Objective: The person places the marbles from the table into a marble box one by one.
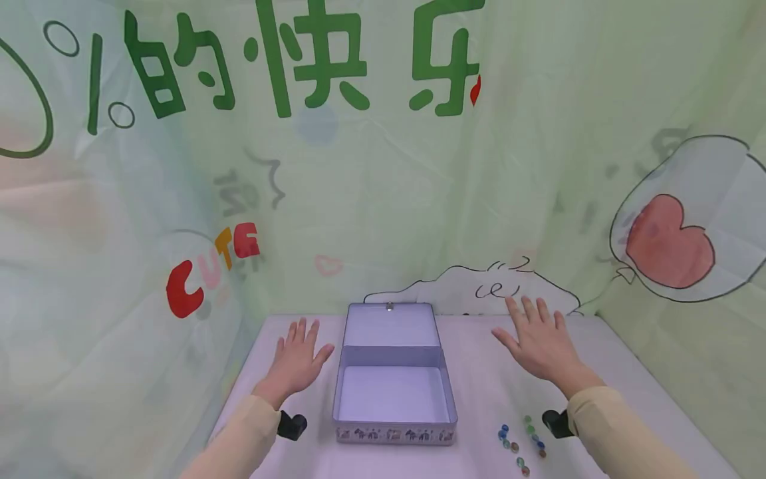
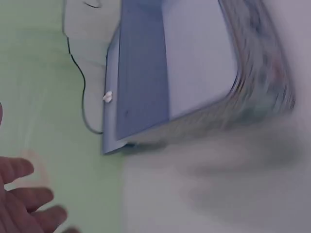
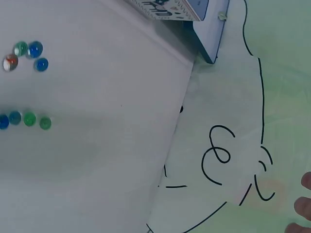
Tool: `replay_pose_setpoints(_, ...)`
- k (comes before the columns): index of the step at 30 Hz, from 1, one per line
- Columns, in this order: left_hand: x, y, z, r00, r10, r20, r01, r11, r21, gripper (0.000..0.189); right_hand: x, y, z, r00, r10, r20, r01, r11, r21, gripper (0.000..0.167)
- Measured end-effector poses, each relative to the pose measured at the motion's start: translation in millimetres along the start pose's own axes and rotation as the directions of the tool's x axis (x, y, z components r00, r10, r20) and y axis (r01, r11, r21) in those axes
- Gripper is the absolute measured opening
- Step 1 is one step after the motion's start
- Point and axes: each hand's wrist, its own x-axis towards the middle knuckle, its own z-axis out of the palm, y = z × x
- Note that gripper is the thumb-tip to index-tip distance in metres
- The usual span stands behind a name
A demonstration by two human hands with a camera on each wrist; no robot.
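Note:
A rectangular tin box point(image 1: 395, 434) with a patterned front stands on the table, its hinged lid point(image 1: 390, 324) tipped back and its inside bare. My left hand point(image 1: 296, 359) is held up left of the box, fingers straight and spread, holding nothing. On the other side my right hand point(image 1: 543, 342) is raised with fingers spread, also holding nothing. Several glass marbles point(image 1: 514, 447) in blue, green and brownish red lie right of the box, nearer me than the right hand. In the right wrist view, blue marbles point(image 3: 35, 49) and green marbles point(image 3: 29, 119) form two loose groups.
The pale table point(image 1: 479, 372) is walled in by hanging cloth point(image 1: 383, 199) printed with green characters, a heart balloon and coloured letters. Dark wrist-worn devices point(image 1: 292, 426) sit at both sleeves. A small clasp point(image 1: 390, 307) is on the lid's edge.

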Motion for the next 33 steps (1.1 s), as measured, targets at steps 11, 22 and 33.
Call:
replay_pose_setpoints(11,-21.8,-43.4,94.6,0.911,-0.153,0.382,0.385,0.646,-0.659,0.054,-17.2,19.3,2.6,1.0,0.01,-0.02,-0.007,0.992,0.128,0.07)
replay_pose_setpoints(22,-52.8,-58.8,123.3,0.885,-0.179,0.429,0.465,0.309,-0.83,0.055,-33.9,33.0,16.8,0.999,0.04,0.004,-0.04,0.99,0.132,0.072)
replay_pose_setpoints(33,-50.6,-79.7,112.9,0.834,-0.169,0.526,0.552,0.243,-0.798,0.034,-50.1,41.5,37.3,0.998,0.052,0.035,-0.056,0.992,0.11,0.07)
